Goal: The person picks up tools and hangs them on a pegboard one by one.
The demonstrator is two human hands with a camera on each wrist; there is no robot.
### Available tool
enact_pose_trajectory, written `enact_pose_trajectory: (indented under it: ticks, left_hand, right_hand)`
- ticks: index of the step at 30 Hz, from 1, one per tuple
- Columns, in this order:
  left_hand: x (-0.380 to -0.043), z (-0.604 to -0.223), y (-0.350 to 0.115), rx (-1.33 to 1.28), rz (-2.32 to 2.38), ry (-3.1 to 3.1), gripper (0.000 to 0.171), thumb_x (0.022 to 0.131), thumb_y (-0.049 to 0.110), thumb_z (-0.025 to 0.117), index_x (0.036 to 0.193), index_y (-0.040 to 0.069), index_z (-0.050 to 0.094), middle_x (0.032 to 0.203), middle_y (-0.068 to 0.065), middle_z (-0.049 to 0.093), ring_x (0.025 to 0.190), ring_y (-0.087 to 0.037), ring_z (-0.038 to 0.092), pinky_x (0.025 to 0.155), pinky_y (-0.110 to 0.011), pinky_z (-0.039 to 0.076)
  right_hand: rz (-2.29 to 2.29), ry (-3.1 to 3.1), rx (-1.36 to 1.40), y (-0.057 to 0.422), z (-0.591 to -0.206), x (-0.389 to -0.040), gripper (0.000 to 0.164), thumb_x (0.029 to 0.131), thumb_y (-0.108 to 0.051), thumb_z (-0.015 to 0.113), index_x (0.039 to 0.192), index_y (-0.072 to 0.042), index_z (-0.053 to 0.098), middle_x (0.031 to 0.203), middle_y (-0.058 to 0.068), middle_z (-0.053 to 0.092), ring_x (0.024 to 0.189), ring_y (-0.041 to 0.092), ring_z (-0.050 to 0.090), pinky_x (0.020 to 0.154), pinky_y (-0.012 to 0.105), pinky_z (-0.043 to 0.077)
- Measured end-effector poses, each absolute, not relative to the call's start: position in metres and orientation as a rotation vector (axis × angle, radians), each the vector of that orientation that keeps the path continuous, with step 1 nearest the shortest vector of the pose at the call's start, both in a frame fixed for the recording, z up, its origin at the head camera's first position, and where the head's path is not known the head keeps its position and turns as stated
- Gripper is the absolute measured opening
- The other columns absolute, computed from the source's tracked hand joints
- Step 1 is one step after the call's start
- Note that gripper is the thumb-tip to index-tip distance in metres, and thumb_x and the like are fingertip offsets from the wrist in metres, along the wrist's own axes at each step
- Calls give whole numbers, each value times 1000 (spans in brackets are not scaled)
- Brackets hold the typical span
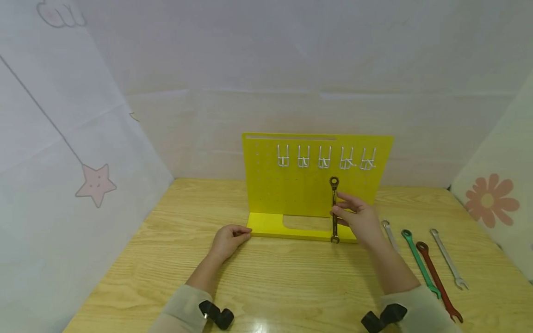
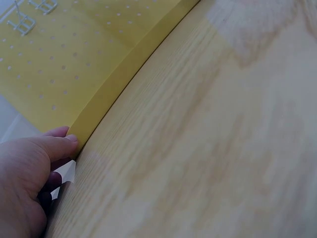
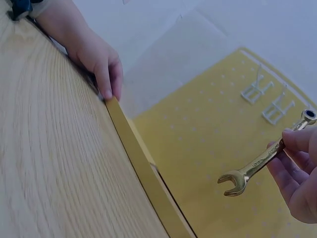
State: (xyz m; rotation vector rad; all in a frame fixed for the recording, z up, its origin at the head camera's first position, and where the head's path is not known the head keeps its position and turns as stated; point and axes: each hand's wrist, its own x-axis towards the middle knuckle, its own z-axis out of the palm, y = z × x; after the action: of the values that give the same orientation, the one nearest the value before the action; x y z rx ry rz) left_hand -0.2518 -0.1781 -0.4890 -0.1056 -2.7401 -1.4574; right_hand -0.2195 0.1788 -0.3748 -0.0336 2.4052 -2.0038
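Observation:
Upright between the thumb and fingers of my right hand (image 1: 361,223), a gold-coloured combination wrench (image 1: 335,201) is held in front of the yellow pegboard (image 1: 308,189). Its ring end points up and its open-jaw end down, below the level of the hooks. The right wrist view shows the same wrench (image 3: 260,161) with its shaft gripped near the ring end. My left hand (image 1: 226,241) pinches the front left corner of the board's yellow base (image 1: 264,225), thumb on the front edge. White wire hooks (image 1: 324,159) line the upper board, with nothing hanging on them.
On the wooden table (image 1: 283,282), to the right of the board, lie a green wrench (image 1: 418,256), a red wrench (image 1: 436,273) and a silver wrench (image 1: 447,255). Another silver wrench (image 1: 389,232) is partly behind my right forearm. A pale cloth (image 1: 291,60) hangs behind.

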Motion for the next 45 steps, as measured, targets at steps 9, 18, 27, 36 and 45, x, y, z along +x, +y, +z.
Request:
enact_pose_trajectory:
  ticks: [9, 18, 27, 36, 45]
  left_hand:
    - [-249, -489, -180, -112, -1430, -2744, 13, 88, 14, 72, 100, 11, 78, 104, -5, 72, 84, -12, 58, 73, -26, 47]
    - [-248, -490, -179, -114, -1447, -2738, 13, 88, 14, 73, 99, 12, 78, 103, -4, 73, 84, -10, 58, 74, -26, 47]
    - [-250, -492, -178, -115, -1457, -2726, 12, 88, 14, 73, 99, 11, 78, 100, -3, 72, 82, -9, 57, 73, -25, 46]
    - [-249, -493, -179, -108, -1466, -2720, 11, 87, 14, 74, 97, 13, 79, 100, -2, 73, 81, -9, 57, 71, -24, 46]
    - [-250, -492, -179, -137, -1457, -2719, 12, 88, 14, 73, 99, 11, 78, 100, -3, 72, 79, -9, 56, 70, -24, 46]
  right_hand:
    - [-2105, 2285, -76, 134, -361, -225, 48, 94, -4, 63, 141, -6, 52, 99, -7, 62, 84, 1, 69, 82, 28, 58]
    - [-2099, 2303, -159, 101, -357, -237, 43, 93, -4, 66, 135, -9, 59, 107, 6, 65, 86, 7, 68, 82, 33, 58]
    - [-2102, 2289, -175, 85, -356, -251, 41, 93, -7, 66, 133, -12, 60, 112, 8, 64, 90, 10, 67, 84, 32, 57]
    - [-2108, 2287, -122, 73, -357, -266, 40, 93, -6, 66, 132, -14, 62, 112, 9, 63, 91, 11, 65, 85, 33, 57]
    - [-2140, 2296, -52, 68, -361, -280, 39, 93, -6, 66, 131, -14, 62, 109, 7, 63, 92, 13, 64, 84, 32, 57]
